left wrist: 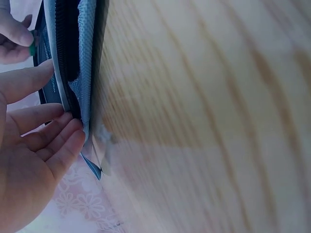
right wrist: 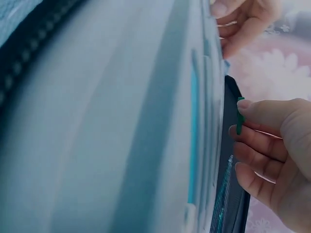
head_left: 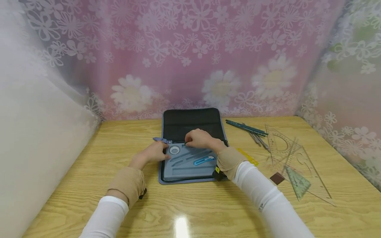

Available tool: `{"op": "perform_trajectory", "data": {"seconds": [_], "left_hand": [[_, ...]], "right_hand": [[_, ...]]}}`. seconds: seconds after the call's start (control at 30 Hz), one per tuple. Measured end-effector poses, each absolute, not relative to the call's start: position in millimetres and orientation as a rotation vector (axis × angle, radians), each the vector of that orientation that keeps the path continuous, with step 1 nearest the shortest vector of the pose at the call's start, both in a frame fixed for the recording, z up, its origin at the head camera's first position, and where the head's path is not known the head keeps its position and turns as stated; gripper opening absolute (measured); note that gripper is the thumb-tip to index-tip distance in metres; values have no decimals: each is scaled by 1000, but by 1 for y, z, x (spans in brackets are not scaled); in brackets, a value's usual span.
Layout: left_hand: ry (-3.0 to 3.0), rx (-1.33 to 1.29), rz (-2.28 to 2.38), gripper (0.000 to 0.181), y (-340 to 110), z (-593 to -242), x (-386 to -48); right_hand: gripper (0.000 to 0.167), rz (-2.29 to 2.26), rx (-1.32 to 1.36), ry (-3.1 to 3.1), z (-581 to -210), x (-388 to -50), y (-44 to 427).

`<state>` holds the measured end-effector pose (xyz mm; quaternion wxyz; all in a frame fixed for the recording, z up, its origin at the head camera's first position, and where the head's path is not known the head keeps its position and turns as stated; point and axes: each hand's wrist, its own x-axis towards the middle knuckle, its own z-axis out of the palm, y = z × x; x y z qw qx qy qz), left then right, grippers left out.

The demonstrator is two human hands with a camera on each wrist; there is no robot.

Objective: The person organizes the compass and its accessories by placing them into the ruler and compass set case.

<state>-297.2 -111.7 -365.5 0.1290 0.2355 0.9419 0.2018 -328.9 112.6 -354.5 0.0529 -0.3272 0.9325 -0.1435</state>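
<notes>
An unzipped case [head_left: 190, 181] lies spread on the table, its grey-blue tray [head_left: 178, 172] facing up with shaped slots. In the tray are a white ring-shaped item [head_left: 174, 150] and a blue cutter [head_left: 204, 160]. The left hand [head_left: 154, 151] rests at the tray's left edge; in the left wrist view its fingers [left wrist: 58, 121] touch the rim, relaxed. Above the tray's upper part, the right hand [head_left: 198, 138] pinches a small green piece [right wrist: 240, 115] between thumb and fingertips, plainest in the right wrist view.
To the right of the case lie dark green pencils [head_left: 247, 128], metal compasses or pens [head_left: 258, 140], a yellow ruler [head_left: 248, 156], a clear set square [head_left: 315, 175], a green triangle [head_left: 297, 182] and a brown square [head_left: 277, 178]. A flowered curtain [head_left: 190, 66] stands behind.
</notes>
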Motion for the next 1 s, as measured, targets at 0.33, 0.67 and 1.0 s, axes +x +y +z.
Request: {"op": "perform_trajectory", "data": {"seconds": [0.33,0.67,1.0], "left_hand": [[2743,686,570,59,-112,-365,-296],[2745,680,553,59,-111,-364,-296],[2748,698,549,59,-113,-369,-299]], "right_hand": [[18,-339,-921,2841,-361,-334,98],[13,-374,-887,2826,-363,-337,96],[15,-396,-925,2815,-363,-335,99]]}}
